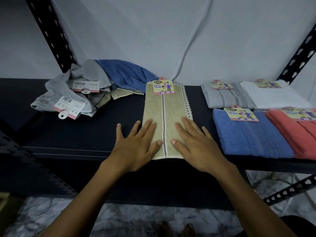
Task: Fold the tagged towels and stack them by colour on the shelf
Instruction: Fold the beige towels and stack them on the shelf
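Note:
A beige towel [168, 110] folded into a long strip lies in the middle of the dark shelf [85, 132], its paper tag [163, 87] at the far end. My left hand [135, 144] and my right hand [196, 142] press flat on its near end, fingers straight and spread. An unfolded heap of grey, blue and beige towels [95, 84] lies at the back left. At the right lie folded towels: grey [225, 96], white [273, 96], blue [251, 135] and coral [297, 132].
Black perforated shelf posts rise at the back left [49, 35] and back right [297, 53]. A grey cable [193, 41] hangs on the wall behind. The shelf's front edge runs just under my wrists, with marbled floor [51, 216] below.

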`<state>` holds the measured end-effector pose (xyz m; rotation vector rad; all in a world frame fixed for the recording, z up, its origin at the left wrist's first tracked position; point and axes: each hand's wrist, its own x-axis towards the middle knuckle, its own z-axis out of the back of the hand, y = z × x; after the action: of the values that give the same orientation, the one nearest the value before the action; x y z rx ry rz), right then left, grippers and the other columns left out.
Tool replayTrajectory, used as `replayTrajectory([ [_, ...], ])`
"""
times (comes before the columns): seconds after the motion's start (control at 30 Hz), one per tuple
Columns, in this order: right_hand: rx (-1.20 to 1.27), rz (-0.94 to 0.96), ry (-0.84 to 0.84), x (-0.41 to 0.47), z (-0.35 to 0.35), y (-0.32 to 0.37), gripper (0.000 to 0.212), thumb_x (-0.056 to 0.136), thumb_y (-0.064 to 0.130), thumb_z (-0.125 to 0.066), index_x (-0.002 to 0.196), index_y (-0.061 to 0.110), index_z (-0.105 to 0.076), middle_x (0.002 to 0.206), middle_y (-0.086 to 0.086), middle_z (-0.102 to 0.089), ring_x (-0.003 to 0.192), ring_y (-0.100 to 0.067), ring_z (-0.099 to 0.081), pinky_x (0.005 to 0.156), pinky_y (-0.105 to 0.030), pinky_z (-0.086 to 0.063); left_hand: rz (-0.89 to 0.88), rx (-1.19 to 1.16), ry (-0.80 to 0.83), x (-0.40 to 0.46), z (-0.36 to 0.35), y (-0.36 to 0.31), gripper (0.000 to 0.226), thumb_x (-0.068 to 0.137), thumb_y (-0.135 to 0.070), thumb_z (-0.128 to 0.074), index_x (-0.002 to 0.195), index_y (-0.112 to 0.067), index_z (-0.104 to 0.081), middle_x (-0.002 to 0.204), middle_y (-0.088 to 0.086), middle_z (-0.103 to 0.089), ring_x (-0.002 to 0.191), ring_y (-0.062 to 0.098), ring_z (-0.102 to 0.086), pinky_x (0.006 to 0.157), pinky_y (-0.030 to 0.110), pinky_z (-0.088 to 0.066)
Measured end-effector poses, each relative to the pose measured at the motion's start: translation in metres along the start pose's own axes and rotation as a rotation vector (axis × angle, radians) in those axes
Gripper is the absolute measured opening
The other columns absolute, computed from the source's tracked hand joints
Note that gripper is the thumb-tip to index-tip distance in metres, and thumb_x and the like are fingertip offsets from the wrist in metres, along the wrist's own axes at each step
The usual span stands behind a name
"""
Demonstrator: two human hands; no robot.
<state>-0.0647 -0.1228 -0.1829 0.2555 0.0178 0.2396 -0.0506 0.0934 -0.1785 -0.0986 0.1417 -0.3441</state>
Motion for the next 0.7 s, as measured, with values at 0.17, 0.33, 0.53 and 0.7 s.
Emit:
replayTrajectory([
  [0.17, -0.044, -0.261, -0.145, -0.011, -0.007, 0.014, 0.075, 0.095, 0.067, -0.017, 0.156, 0.024, -0.013, 0.163, -0.014, -0.010, 0.151, -0.026, -0.005, 0.120, -0.048, -0.006, 0.127, -0.037, -0.174, -0.015, -0.012, -0.009, 0.070, 0.092, -0.068, 0.003, 0.155, -0.037, 0.001, 0.165, 0.002, -0.002, 0.152, 0.016, 0.005, 0.116, 0.057, 0.012],
  [0.33, 0.121, -0.206, -0.483, -0.036, -0.027, 0.029, 0.059, 0.093, 0.049, -0.036, 0.134, 0.012, -0.057, 0.131, -0.014, -0.062, 0.129, -0.036, -0.049, 0.108, -0.054, -0.035, 0.122, -0.470, -0.577, -0.041, -0.031, -0.032, 0.048, 0.096, -0.043, -0.042, 0.139, -0.022, -0.052, 0.140, 0.001, -0.057, 0.142, 0.018, -0.036, 0.121, 0.047, -0.008],
  [0.53, 0.806, -0.196, -0.759, -0.087, -0.039, 0.044, 0.039, 0.086, 0.012, -0.065, 0.124, 0.020, -0.065, 0.119, 0.011, -0.061, 0.111, -0.010, -0.061, 0.095, -0.033, -0.050, 0.163, -1.023, -0.808, -0.086, -0.058, -0.059, 0.029, 0.083, -0.018, -0.067, 0.110, -0.028, -0.068, 0.111, -0.012, -0.063, 0.105, 0.011, -0.062, 0.089, 0.022, -0.050],
  [0.7, 1.054, -0.246, -0.473, -0.107, -0.061, 0.031, 0.060, 0.089, -0.002, -0.064, 0.132, 0.039, -0.055, 0.138, 0.010, -0.051, 0.125, -0.013, -0.053, 0.102, -0.052, -0.046, 0.214, -1.526, -0.455, -0.103, -0.072, -0.055, 0.047, 0.089, -0.003, -0.068, 0.123, -0.034, -0.062, 0.118, -0.006, -0.066, 0.109, 0.014, -0.065, 0.085, 0.032, -0.056],
])
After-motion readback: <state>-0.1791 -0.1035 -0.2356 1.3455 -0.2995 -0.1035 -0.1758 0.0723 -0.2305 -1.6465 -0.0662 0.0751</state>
